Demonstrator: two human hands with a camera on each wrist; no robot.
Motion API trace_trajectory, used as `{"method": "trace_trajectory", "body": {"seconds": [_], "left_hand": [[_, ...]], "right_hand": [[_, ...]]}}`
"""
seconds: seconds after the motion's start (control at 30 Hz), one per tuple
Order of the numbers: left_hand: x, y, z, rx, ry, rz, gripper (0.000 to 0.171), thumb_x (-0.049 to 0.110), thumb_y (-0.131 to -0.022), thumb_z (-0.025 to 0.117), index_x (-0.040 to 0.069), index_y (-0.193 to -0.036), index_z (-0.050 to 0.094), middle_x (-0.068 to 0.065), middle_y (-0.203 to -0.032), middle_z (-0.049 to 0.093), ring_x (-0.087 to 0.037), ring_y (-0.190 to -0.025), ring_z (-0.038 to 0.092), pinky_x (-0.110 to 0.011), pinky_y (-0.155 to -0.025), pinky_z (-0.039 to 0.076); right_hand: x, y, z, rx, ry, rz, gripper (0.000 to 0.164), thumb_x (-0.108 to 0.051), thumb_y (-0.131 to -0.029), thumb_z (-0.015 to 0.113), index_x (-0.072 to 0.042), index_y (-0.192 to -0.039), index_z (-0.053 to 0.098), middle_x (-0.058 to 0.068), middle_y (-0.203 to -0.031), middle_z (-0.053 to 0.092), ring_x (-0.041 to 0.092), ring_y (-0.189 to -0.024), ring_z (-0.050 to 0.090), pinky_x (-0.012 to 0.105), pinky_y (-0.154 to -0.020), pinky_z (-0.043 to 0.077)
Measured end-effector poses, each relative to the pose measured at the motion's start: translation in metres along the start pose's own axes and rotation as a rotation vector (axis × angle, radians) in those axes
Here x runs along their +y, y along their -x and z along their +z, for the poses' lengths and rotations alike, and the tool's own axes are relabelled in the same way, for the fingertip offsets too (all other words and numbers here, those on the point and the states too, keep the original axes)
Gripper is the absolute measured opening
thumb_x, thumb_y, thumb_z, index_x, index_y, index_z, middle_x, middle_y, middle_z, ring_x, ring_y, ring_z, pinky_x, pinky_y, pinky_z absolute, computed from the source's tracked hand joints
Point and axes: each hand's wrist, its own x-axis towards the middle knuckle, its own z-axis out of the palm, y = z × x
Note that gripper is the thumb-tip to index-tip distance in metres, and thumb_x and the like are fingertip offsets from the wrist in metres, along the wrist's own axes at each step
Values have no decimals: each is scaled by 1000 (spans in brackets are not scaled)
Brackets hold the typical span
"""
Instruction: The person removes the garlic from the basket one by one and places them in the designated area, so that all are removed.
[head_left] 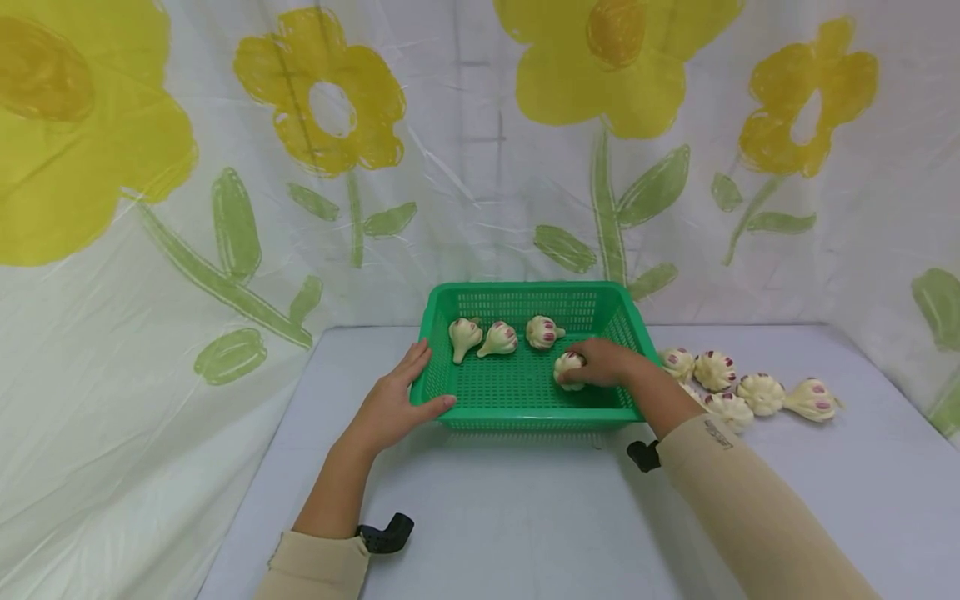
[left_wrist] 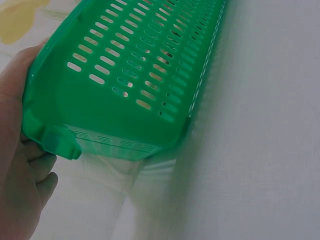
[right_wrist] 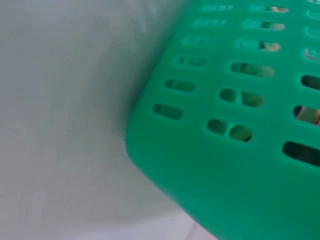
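A green plastic basket [head_left: 525,414] with slotted walls stands on the table. My left hand [head_left: 390,408] holds its front left corner, thumb over the front rim and fingers along the left side; the left wrist view shows those fingers [left_wrist: 45,175] below the rim. My right hand [head_left: 607,362] reaches over the right wall and grips a garlic bulb [head_left: 567,370] low inside the basket. Behind it lie three more bulbs: one garlic bulb [head_left: 465,336] at the left, another garlic bulb [head_left: 499,338] beside it, and a third garlic bulb [head_left: 543,332]. In the right wrist view the basket wall [right_wrist: 225,165] hides the right hand.
Several purple-streaked garlic bulbs [head_left: 761,393] lie on the white table [head_left: 510,517] to the right of the basket, some partly behind the right forearm. A flower-printed curtain [head_left: 465,192] hangs behind the table. Each wrist carries a black strap mount [head_left: 386,533].
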Motion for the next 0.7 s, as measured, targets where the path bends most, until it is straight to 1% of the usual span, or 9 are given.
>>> {"method": "trace_trajectory", "body": {"seconds": [0.07, 0.17, 0.3, 0.4, 0.47, 0.53, 0.63, 0.7], "left_hand": [[-1, 0, 0, 2, 3, 3, 98, 67, -83, 65, 15, -157, 25, 7, -165, 13, -20, -152, 13, -54, -117, 27], [-1, 0, 1, 2, 3, 7, 98, 66, -84, 65, 14, -157, 25, 6, -165, 13, -21, -152, 13, -53, -118, 27], [-1, 0, 3, -1, -1, 14, 98, 65, -84, 65, 12, -157, 26, 6, -165, 13, -21, -152, 13, -53, -118, 26], [0, 1, 2, 3, -5, 14, 99, 66, -83, 65, 12, -157, 26, 7, -165, 14, -20, -152, 13, -52, -118, 26], [-1, 1, 2, 6, -9, 7, 99, 68, -83, 64, 14, -157, 26, 8, -164, 14, -18, -152, 13, -51, -119, 26], [0, 1, 2, 8, -8, 9, 98, 67, -83, 64, 13, -157, 26, 8, -164, 14, -19, -152, 13, -52, -118, 26], [0, 1, 1, 9, -6, 14, 98, 66, -83, 65, 13, -157, 26, 7, -165, 14, -19, -152, 14, -52, -118, 26], [1, 1, 0, 11, -5, 19, 99, 66, -83, 65, 12, -156, 26, 6, -165, 14, -21, -152, 14, -52, -118, 26]], "right_hand": [[0, 1, 0, 26, -11, -13, 59, -44, -94, 63, -1, -134, 56, 11, -109, 66, 23, -95, 61, 45, -85, 51], [0, 4, -1, 85, -35, -23, 64, -46, -96, 60, -1, -141, 50, 15, -119, 65, 29, -105, 62, 48, -89, 51], [1, 11, -5, 220, -113, -44, 67, -47, -98, 57, -3, -147, 42, 20, -132, 59, 34, -113, 60, 51, -90, 51], [-1, 21, -11, 318, -173, -68, 64, -48, -99, 55, -8, -148, 42, 18, -132, 59, 33, -112, 61, 51, -88, 51], [-1, 29, -16, 373, -200, -73, 63, -50, -99, 53, -13, -148, 42, 17, -132, 58, 34, -112, 60, 52, -87, 50], [-1, 39, -21, 425, -228, -80, 61, -52, -99, 52, -17, -148, 42, 16, -127, 61, 32, -107, 61, 50, -84, 50], [4, 59, -24, 526, -266, -82, 57, -49, -99, 52, -20, -147, 43, 15, -121, 62, 29, -101, 59, 45, -80, 49], [8, 75, -24, 591, -292, -78, 54, -45, -101, 52, -21, -148, 43, 16, -122, 62, 27, -98, 59, 43, -78, 49]]}}
